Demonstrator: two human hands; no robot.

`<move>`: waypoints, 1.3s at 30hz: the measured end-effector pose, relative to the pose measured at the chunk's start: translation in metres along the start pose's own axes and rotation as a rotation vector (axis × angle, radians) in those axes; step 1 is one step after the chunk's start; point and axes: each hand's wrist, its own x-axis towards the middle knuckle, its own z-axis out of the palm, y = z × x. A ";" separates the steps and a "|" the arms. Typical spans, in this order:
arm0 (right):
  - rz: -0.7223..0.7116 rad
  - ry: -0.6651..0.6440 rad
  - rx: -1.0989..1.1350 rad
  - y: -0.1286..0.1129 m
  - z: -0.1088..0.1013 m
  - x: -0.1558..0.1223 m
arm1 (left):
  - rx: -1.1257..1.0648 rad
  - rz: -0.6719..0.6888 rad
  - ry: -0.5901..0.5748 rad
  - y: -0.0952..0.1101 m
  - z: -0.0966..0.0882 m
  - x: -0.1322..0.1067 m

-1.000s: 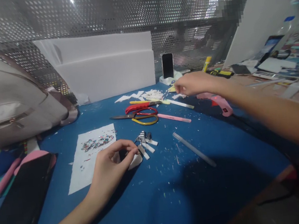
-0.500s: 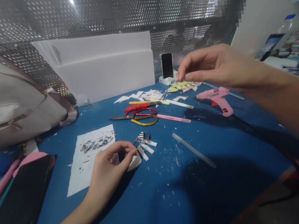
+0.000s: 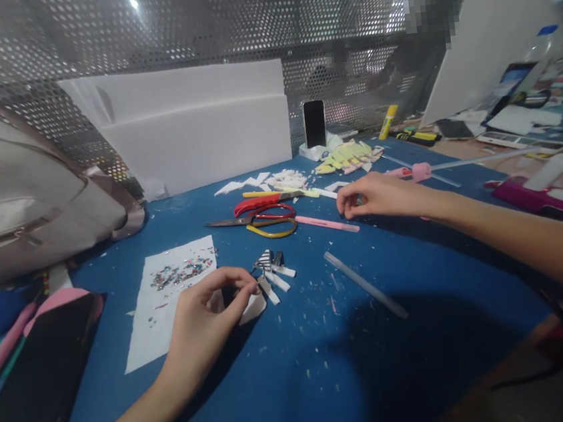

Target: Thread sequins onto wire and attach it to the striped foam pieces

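My left hand [image 3: 213, 305] pinches a small craft piece with white paper strips [image 3: 279, 280] and a black-and-white striped part, held low over the blue table. Fingers cover part of it. My right hand [image 3: 375, 198] is curled, thumb and fingertips close together, low over the table. It covers one end of a white pen [image 3: 327, 193]; whether it holds anything is hidden. Partly behind that hand is a pink glue gun [image 3: 421, 171]. Between my hands lie a clear glue stick [image 3: 364, 284], a pink pen [image 3: 327, 223] and scissors with red and yellow handles [image 3: 272, 218].
A white sheet with loose sequins [image 3: 146, 332] lies left of centre. A dark phone [image 3: 38, 384] and a pale bag [image 3: 22, 191] occupy the left side. White scraps [image 3: 288, 179], yellowish cut pieces [image 3: 351, 155] and an upright phone [image 3: 315, 123] are at the back, before a perforated metal panel.
My right hand has come down from above the table to beside the white pen, its fingers still curled. My left hand stays in place with the craft piece.
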 end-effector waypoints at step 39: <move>0.104 0.103 0.085 -0.006 0.016 -0.015 | 0.011 -0.045 -0.001 -0.001 0.001 0.000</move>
